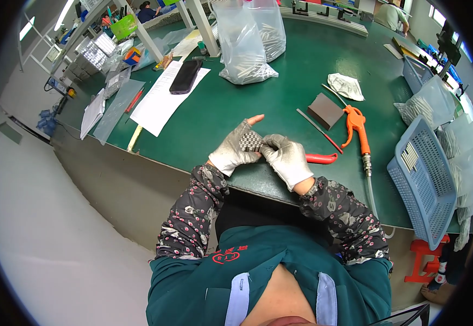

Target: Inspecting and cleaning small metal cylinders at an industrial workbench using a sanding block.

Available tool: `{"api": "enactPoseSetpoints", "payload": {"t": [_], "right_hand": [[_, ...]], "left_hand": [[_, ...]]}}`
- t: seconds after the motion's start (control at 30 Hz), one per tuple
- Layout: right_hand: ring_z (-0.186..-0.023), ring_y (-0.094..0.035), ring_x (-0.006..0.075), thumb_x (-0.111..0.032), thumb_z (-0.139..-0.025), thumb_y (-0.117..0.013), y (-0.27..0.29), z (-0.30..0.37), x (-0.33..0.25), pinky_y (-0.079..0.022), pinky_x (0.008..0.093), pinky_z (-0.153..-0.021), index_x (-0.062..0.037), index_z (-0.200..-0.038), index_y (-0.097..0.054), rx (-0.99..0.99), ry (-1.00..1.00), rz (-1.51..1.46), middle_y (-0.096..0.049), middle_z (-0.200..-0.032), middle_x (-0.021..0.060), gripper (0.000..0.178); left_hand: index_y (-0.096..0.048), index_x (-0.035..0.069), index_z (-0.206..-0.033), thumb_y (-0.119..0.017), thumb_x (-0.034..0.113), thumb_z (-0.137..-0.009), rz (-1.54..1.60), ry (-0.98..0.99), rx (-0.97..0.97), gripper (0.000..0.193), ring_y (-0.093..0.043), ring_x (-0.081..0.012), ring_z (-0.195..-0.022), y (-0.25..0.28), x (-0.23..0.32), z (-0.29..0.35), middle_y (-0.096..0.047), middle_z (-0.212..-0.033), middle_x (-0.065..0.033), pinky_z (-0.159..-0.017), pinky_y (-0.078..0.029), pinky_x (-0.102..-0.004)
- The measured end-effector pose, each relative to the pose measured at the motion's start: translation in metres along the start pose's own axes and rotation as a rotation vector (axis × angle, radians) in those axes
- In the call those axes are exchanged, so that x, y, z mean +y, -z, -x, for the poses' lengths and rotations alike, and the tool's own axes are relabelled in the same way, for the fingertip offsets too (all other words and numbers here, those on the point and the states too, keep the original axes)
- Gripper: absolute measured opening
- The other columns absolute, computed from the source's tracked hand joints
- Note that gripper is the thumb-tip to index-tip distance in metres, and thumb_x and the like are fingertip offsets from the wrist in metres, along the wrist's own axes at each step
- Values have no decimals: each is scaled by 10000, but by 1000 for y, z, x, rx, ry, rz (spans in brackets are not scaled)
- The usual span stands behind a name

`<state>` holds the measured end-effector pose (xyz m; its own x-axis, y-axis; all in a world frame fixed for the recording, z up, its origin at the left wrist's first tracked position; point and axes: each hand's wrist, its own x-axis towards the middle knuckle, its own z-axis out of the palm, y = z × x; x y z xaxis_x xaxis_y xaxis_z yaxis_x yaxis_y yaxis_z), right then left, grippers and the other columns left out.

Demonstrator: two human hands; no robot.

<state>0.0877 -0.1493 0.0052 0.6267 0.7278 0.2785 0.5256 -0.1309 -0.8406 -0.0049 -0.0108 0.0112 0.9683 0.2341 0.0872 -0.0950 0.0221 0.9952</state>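
My left hand [232, 151], in a whitish work glove with bare fingertips, is closed round a bundle of short metal pins [250, 142], its thumb sticking out. The pins' round ends face up, packed side by side. At the bundle's right edge, my gloved right hand [287, 160] has its fingers bent together in a pinch; what lies between them is hidden. Beside the right hand lies a red-handled tool [323, 158], partly covered by it. Past it are a thin file with a red handle [321, 132], a brown block [325, 111] and an orange air blow gun [358, 130].
A blue plastic basket [422, 185] with several pins stands at the right edge, by bags of rods [426, 103]. Clear bags of rods [247, 57] stand at the back. A phone [186, 77] lies on paper [158, 108] at left. The blow gun's hose [371, 190] crosses the table's front edge.
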Motion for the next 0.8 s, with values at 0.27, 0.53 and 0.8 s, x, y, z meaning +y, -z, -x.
{"api": "enactPoseSetpoints", "payload": {"t": [0.27, 0.53, 0.8], "right_hand": [[-746, -624, 325, -199, -783, -590, -3, -4, -2, -499, 391, -661, -78, -880, -657, 43, 26, 21, -642, -810, 148, 169], [-735, -618, 330, -184, -780, -590, -2, -1, -3, -494, 399, -649, -85, -896, -653, 13, 61, 42, -642, -806, 141, 164], [-708, -611, 317, -161, -769, -587, 4, 5, -3, -484, 413, -625, -96, -866, -636, 35, 186, 129, -628, -768, 123, 127]], "left_hand": [[-354, 58, -1354, -813, 59, -564, 8, 4, 9, 914, -516, -73, -834, 3, 1, -2, -558, -964, -1, -785, -427, -207], [-283, 74, -1389, -718, -53, -617, -84, -54, 16, 895, -524, -73, -769, -1, 4, 1, -563, -829, 11, -744, -438, -199], [-261, 77, -1400, -727, -54, -600, -5, -31, -8, 936, -520, -77, -835, -3, -2, 6, -565, -919, -5, -791, -427, -209]]}}
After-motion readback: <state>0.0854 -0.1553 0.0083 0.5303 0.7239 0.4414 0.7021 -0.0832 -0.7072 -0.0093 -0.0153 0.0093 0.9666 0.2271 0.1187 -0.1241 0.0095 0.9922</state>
